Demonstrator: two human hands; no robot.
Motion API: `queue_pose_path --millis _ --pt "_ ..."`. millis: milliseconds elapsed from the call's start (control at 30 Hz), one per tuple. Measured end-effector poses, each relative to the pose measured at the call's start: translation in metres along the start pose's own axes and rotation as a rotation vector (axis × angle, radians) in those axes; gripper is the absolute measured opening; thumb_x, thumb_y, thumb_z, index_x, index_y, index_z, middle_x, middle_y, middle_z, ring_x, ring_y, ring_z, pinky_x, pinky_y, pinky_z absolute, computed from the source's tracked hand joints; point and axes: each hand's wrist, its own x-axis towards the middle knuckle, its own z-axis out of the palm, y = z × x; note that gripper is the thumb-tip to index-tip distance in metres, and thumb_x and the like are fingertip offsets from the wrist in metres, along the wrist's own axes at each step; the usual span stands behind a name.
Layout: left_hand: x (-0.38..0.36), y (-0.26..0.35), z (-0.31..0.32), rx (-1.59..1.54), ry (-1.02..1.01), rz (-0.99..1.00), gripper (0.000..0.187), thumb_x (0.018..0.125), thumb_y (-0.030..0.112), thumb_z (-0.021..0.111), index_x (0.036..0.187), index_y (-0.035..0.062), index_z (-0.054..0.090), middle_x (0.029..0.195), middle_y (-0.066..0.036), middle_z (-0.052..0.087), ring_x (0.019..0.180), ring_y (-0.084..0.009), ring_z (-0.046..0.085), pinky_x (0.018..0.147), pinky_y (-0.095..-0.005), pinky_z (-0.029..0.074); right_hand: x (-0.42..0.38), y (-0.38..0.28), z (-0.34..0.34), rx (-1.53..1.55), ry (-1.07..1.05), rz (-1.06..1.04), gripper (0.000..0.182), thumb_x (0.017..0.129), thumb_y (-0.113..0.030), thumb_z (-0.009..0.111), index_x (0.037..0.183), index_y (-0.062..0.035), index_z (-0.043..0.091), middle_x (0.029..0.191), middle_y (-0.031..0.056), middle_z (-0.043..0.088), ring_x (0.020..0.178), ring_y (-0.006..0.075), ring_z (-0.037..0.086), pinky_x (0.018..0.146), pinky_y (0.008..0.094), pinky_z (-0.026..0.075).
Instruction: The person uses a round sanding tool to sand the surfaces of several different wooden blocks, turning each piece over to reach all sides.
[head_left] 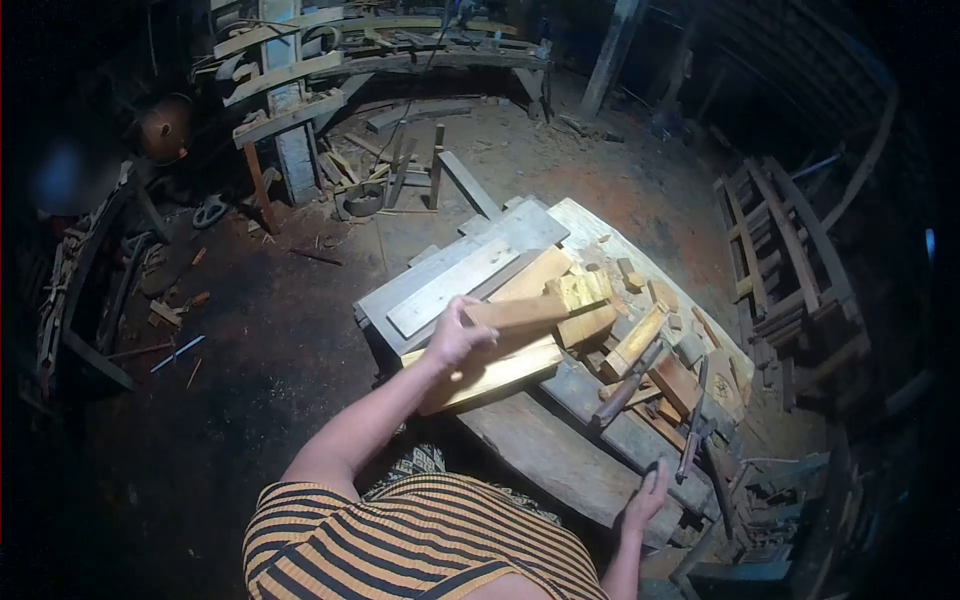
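My left hand (462,338) is closed around the near end of a brown wooden block (520,312), which is raised over the workbench. The block's far end overlaps a yellowish carved wood piece (585,290) in this view. Under my left hand lies a pale yellow board (505,372) along the bench's left side. My right hand (646,497) is at the bench's near right edge, fingers stretched upward, holding nothing visible. Closest to it are a long dark metal tool (693,440) and a tool with a rounded wooden handle (625,388).
Grey planks (455,285) lie on the bench's far left, and several small wood offcuts (660,293) are heaped on its right. A slatted wooden frame (785,240) stands at the right. Behind are a long bench (430,62) loaded with timber and a post (293,150).
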Motion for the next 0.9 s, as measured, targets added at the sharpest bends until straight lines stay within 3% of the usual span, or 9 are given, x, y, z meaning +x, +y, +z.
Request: queue_pose_path --millis 67,133,167,267,333,433,533,667,900 --pt "0.001 -0.049 -0.010 0.162 -0.043 0.266 0.052 0.065 0.003 0.074 0.108 0.0048 0.044 0.095 -0.010 0.056 0.073 -0.0181 0.060 0.059 -0.0311 0.053 0.018 -0.060 0.009 0.056 0.069 0.024 0.035 0.089 -0.002 0.045 0.122 0.0036 0.052 0.130 0.0159 0.050 0.124 0.0283 0.043 0.106 0.0355 0.028" --pt "-0.014 -0.052 -0.009 -0.036 -0.077 0.126 0.054 0.064 0.004 0.075 0.109 0.0069 0.044 0.097 -0.008 0.054 0.077 -0.0177 0.059 0.060 -0.0315 0.052 0.037 -0.118 0.021 -0.151 0.001 -0.258 0.038 0.086 0.001 0.044 0.124 0.0025 0.052 0.131 0.0161 0.050 0.125 0.0280 0.042 0.107 0.0357 0.027" --pt "-0.030 -0.026 -0.003 -0.253 -0.138 -0.044 0.053 0.070 0.012 0.073 0.112 0.0126 0.041 0.094 -0.010 0.052 0.068 -0.0185 0.059 0.051 -0.0314 0.051 0.044 -0.131 0.035 -0.062 -0.062 -0.311 0.041 0.085 0.003 0.043 0.124 0.0013 0.052 0.132 0.0159 0.049 0.126 0.0282 0.042 0.107 0.0357 0.027" --pt "-0.033 -0.018 -0.009 -0.509 -0.159 -0.316 0.043 0.080 0.029 0.067 0.111 0.0140 0.042 0.092 -0.009 0.053 0.068 -0.0199 0.060 0.052 -0.0316 0.052 0.060 -0.170 0.084 0.056 -0.303 -0.456 0.047 0.080 0.006 0.045 0.125 -0.0041 0.053 0.133 0.0152 0.047 0.127 0.0286 0.040 0.107 0.0357 0.028" --pt "-0.023 -0.042 -0.013 -0.575 -0.176 -0.315 0.040 0.085 0.053 0.055 0.103 0.0163 0.053 0.097 -0.006 0.060 0.070 -0.0223 0.062 0.051 -0.0309 0.050 0.063 -0.185 0.119 0.045 -0.414 -0.535 0.048 0.079 0.006 0.049 0.125 -0.0071 0.055 0.134 0.0149 0.046 0.126 0.0286 0.040 0.107 0.0359 0.029" --pt "-0.014 -0.047 -0.013 -0.572 -0.235 -0.375 0.053 0.088 0.062 0.039 0.113 0.0183 0.056 0.087 -0.005 0.064 0.067 -0.0208 0.062 0.047 -0.0289 0.045 0.057 -0.199 0.168 0.064 -0.530 -0.630 0.043 0.081 0.001 0.056 0.122 -0.0111 0.058 0.132 0.0166 0.046 0.123 0.0324 0.042 0.105 0.0369 0.031" --pt "-0.008 -0.047 -0.010 -0.572 -0.218 -0.454 0.044 0.091 0.050 0.039 0.108 0.0157 0.062 0.083 -0.002 0.066 0.069 -0.0174 0.062 0.044 -0.0288 0.041 0.047 -0.210 0.198 0.001 -0.615 -0.784 0.051 0.072 -0.001 0.062 0.122 -0.0138 0.058 0.132 0.0173 0.046 0.123 0.0359 0.042 0.104 0.0422 0.032" --pt "-0.001 -0.052 -0.010 -0.750 -0.457 -0.494 0.035 0.089 0.040 0.043 0.108 0.0158 0.060 0.085 0.000 0.066 0.069 -0.0149 0.062 0.044 -0.0291 0.042 0.035 -0.209 0.212 -0.035 -0.677 -0.793 0.053 0.071 -0.003 0.064 0.122 -0.0149 0.057 0.131 0.0181 0.047 0.122 0.0375 0.042 0.104 0.0438 0.031" --pt "-0.004 -0.070 -0.013 -0.864 -0.544 -0.647 0.041 0.096 0.043 0.038 0.121 0.0152 0.053 0.113 -0.005 0.059 0.096 -0.0186 0.060 0.080 -0.0367 0.052 0.019 -0.219 0.216 -0.120 -0.608 -0.783 0.036 0.086 -0.023 0.059 0.121 -0.0173 0.058 0.129 0.0170 0.047 0.121 0.0378 0.041 0.099 0.0469 0.032"
